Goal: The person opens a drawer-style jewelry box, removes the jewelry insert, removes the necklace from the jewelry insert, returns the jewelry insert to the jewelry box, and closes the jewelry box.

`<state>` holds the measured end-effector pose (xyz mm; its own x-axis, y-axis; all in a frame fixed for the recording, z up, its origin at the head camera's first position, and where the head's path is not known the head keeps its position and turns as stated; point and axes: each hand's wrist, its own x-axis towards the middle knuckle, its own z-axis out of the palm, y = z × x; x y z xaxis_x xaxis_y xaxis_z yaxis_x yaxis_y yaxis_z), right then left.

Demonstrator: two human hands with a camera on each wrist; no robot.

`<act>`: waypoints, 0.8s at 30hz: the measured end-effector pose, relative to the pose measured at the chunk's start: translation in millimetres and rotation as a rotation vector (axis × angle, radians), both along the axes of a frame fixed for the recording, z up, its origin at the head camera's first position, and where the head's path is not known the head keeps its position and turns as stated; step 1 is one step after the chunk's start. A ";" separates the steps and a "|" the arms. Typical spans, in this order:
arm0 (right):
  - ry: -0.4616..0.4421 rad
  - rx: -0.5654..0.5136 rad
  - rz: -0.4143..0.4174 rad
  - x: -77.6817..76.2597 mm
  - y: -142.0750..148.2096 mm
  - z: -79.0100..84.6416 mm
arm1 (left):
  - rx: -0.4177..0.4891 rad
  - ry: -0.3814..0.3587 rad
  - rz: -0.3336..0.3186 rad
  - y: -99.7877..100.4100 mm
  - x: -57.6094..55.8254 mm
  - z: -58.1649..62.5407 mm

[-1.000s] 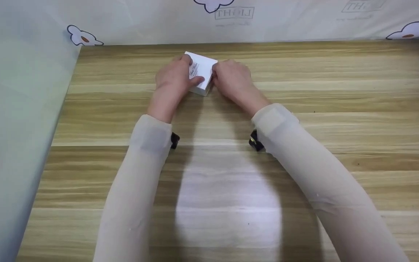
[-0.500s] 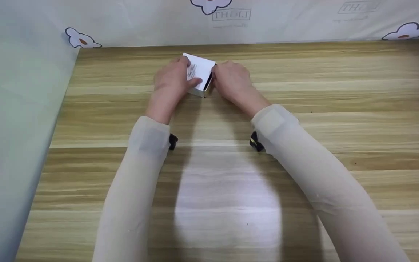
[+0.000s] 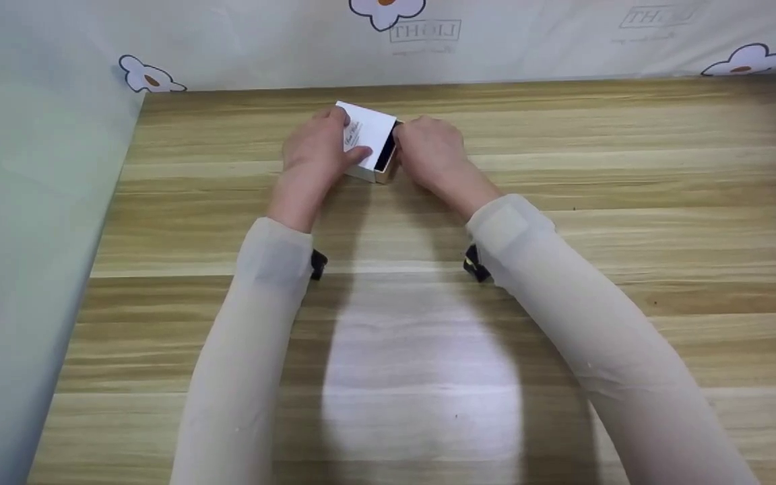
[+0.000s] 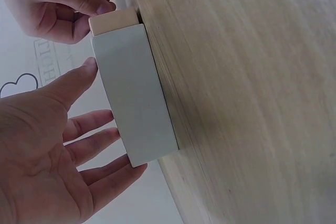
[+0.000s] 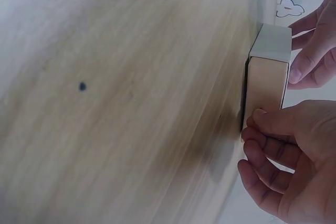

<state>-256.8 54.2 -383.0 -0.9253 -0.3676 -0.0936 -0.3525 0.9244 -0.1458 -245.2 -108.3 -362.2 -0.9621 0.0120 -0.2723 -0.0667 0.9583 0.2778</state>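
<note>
A small white drawer box with dark lettering lies at the back of the table. Its sleeve shows as a pale side wall in the left wrist view. My left hand holds the sleeve from the left, thumb on the top face. From the right end sticks out a tan inner tray, with a black interior showing in the gap. My right hand pinches at the tray's outer end with thumb and forefinger; the exact bit between the fingertips is hidden.
The wood-grain table spreads out in front of the box. Behind it rises a pale wall covering with flower prints, close to the box. Another pale panel borders the table on the left.
The tray has slid out to the right from the sleeve, widening a black gap. The left hand keeps its hold on the sleeve, and the right hand has drawn slightly away from it.
</note>
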 end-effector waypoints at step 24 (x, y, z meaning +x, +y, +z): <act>0.027 -0.005 0.027 3.8 8.7 1.3 | -0.005 0.006 -0.004 -1.3 1.7 -1.0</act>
<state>-253.0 62.9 -381.7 -0.9170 -0.3933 -0.0670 -0.3816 0.9136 -0.1404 -243.5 -109.6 -363.2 -0.9636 0.0142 -0.2670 -0.0617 0.9599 0.2736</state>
